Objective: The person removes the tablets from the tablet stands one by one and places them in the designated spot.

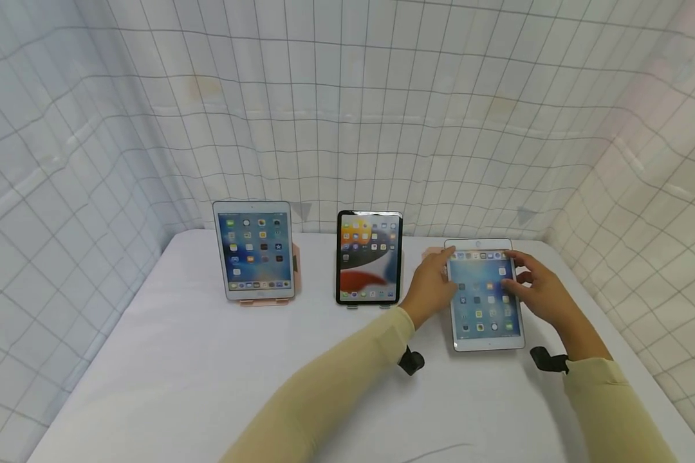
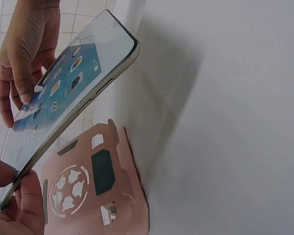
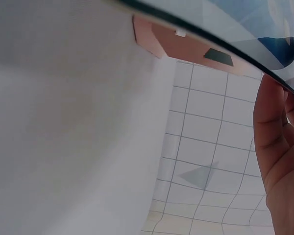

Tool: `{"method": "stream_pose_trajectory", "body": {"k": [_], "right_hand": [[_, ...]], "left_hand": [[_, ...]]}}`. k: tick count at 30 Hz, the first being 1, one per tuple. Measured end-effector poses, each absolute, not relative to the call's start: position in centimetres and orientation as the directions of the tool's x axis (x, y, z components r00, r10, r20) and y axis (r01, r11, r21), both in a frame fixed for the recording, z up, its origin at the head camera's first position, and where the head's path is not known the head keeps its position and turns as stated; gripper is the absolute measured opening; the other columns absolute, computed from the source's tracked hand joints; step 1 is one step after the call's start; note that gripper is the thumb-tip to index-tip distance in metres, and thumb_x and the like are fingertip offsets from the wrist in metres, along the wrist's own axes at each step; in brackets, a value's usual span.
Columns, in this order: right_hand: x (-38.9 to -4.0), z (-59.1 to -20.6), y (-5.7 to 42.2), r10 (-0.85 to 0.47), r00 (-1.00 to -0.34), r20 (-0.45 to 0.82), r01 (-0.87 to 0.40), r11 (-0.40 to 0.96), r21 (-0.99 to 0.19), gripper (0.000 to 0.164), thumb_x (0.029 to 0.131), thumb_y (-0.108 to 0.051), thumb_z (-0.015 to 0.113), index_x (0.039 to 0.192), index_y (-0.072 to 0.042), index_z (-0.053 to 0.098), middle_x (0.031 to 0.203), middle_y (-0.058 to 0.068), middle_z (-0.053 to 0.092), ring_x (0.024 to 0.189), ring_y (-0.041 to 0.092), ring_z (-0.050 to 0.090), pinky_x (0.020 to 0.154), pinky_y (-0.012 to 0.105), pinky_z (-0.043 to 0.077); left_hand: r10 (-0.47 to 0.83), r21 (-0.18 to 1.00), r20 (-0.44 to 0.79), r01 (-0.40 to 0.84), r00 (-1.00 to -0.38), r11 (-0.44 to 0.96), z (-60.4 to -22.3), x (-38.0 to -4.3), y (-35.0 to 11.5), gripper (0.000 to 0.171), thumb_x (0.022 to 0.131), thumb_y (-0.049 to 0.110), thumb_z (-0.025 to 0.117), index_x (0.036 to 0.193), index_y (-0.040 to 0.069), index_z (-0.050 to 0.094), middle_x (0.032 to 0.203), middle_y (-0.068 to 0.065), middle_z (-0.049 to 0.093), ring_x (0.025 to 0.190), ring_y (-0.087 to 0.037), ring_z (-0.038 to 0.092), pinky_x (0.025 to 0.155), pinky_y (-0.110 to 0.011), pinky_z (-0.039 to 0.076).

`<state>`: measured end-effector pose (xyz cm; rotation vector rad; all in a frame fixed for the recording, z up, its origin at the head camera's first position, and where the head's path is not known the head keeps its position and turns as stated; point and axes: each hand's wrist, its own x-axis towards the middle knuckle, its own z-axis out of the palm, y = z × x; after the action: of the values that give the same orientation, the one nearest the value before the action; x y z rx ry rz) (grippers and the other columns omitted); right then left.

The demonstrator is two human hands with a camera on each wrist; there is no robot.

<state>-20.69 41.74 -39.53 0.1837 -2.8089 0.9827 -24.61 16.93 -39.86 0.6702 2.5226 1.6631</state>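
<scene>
A white-framed tablet (image 1: 486,302) with a lit screen is held by its two long sides, home button and dock row toward the far edge. My left hand (image 1: 432,287) pinches its left edge between thumb and fingers; in the left wrist view the thumb and a finger (image 2: 32,198) meet at that edge. On the opposite side my right hand (image 1: 535,286) grips the right edge, thumb over the screen. A rose-gold stand (image 2: 122,191) with cut-outs stands behind and below the tablet, mostly hidden by it in the head view. The tablet is raised, casting a shadow on the table.
Another white tablet (image 1: 256,251) leans on a rose-gold stand (image 1: 296,273) at the left. A black-framed tablet (image 1: 369,257) stands in the middle, close to my left hand. Grid-patterned curtains (image 1: 347,128) enclose the white table (image 1: 208,373) at the back and sides.
</scene>
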Motion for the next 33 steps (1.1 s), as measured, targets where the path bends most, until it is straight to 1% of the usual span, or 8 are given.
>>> {"method": "stream_pose_trajectory", "body": {"k": [6, 12, 16, 18, 21, 22, 27, 33], "right_hand": [[-18.9, -40.2, 42.3, -0.078, -0.982, 0.173, -0.168, 0.782, -0.600, 0.061, 0.099, -0.020, 0.063, 0.151, -0.007, 0.035, 0.132, 0.020, 0.043, 0.091, 0.031, 0.056, 0.067, 0.022, 0.054], [-17.5, -40.6, 42.9, -0.085, -0.985, 0.148, -0.158, 0.782, -0.603, 0.062, 0.098, -0.022, 0.064, 0.151, -0.008, 0.035, 0.132, 0.020, 0.044, 0.087, 0.023, 0.059, 0.066, 0.024, 0.055], [-16.5, -40.8, 43.3, -0.085, -0.989, 0.119, -0.141, 0.770, -0.622, 0.062, 0.098, -0.021, 0.064, 0.151, -0.008, 0.034, 0.133, 0.021, 0.043, 0.086, 0.019, 0.060, 0.065, 0.026, 0.055], [-16.1, -40.9, 43.5, -0.083, -0.991, 0.103, -0.130, 0.765, -0.631, 0.062, 0.098, -0.021, 0.064, 0.151, -0.008, 0.035, 0.134, 0.022, 0.042, 0.085, 0.019, 0.060, 0.065, 0.027, 0.056], [-15.5, -41.2, 43.9, -0.081, -0.994, 0.072, -0.109, 0.753, -0.649, 0.061, 0.098, -0.022, 0.064, 0.151, -0.008, 0.035, 0.134, 0.022, 0.042, 0.085, 0.020, 0.062, 0.065, 0.028, 0.056], [-15.3, -41.3, 44.0, -0.082, -0.995, 0.062, -0.103, 0.751, -0.652, 0.061, 0.098, -0.022, 0.064, 0.151, -0.008, 0.035, 0.134, 0.022, 0.042, 0.085, 0.020, 0.062, 0.065, 0.028, 0.056], [-14.4, -41.9, 44.5, -0.087, -0.996, 0.034, -0.087, 0.737, -0.671, 0.060, 0.098, -0.021, 0.064, 0.150, -0.008, 0.036, 0.131, 0.022, 0.044, 0.082, 0.019, 0.063, 0.065, 0.029, 0.056], [-13.5, -42.6, 45.1, -0.074, -0.997, -0.024, -0.038, 0.730, -0.683, 0.061, 0.098, -0.023, 0.064, 0.150, -0.008, 0.036, 0.129, 0.023, 0.045, 0.081, 0.021, 0.064, 0.065, 0.030, 0.056]], "left_hand": [[0.397, 0.902, 0.167, 0.302, -0.902, 0.307, -40.9, -23.4, 17.2, 0.074, 0.084, -0.004, 0.066, 0.151, 0.020, 0.045, 0.129, -0.003, 0.055, 0.074, -0.010, 0.050, 0.063, -0.022, 0.045], [0.411, 0.897, 0.158, 0.304, -0.898, 0.320, -41.4, -22.1, 17.6, 0.074, 0.082, -0.003, 0.066, 0.150, 0.018, 0.045, 0.131, -0.002, 0.055, 0.087, -0.009, 0.050, 0.073, -0.021, 0.044], [0.420, 0.901, 0.150, 0.299, -0.895, 0.314, -41.7, -21.4, 18.0, 0.074, 0.082, -0.002, 0.068, 0.150, 0.017, 0.046, 0.134, 0.000, 0.054, 0.091, -0.009, 0.050, 0.075, -0.021, 0.045], [0.422, 0.909, 0.138, 0.284, -0.896, 0.305, -41.9, -21.0, 18.2, 0.073, 0.083, -0.001, 0.068, 0.150, 0.016, 0.046, 0.138, 0.000, 0.053, 0.089, -0.008, 0.050, 0.074, -0.020, 0.045], [0.422, 0.926, 0.110, 0.247, -0.900, 0.286, -42.2, -20.4, 18.6, 0.073, 0.082, -0.002, 0.070, 0.149, 0.016, 0.047, 0.139, 0.001, 0.052, 0.082, -0.008, 0.053, 0.071, -0.020, 0.047], [0.425, 0.930, 0.098, 0.235, -0.900, 0.283, -42.4, -20.2, 18.7, 0.073, 0.082, -0.002, 0.071, 0.149, 0.016, 0.047, 0.137, 0.002, 0.053, 0.076, -0.008, 0.053, 0.067, -0.020, 0.048], [0.432, 0.938, 0.059, 0.197, -0.900, 0.284, -43.1, -19.4, 19.3, 0.074, 0.081, -0.003, 0.072, 0.149, 0.016, 0.047, 0.131, 0.003, 0.055, 0.066, -0.007, 0.053, 0.061, -0.021, 0.049], [0.431, 0.939, 0.011, 0.158, -0.902, 0.306, -44.0, -18.7, 20.2, 0.073, 0.080, -0.001, 0.074, 0.147, 0.014, 0.049, 0.134, 0.004, 0.056, 0.064, -0.007, 0.052, 0.059, -0.021, 0.048]]}}
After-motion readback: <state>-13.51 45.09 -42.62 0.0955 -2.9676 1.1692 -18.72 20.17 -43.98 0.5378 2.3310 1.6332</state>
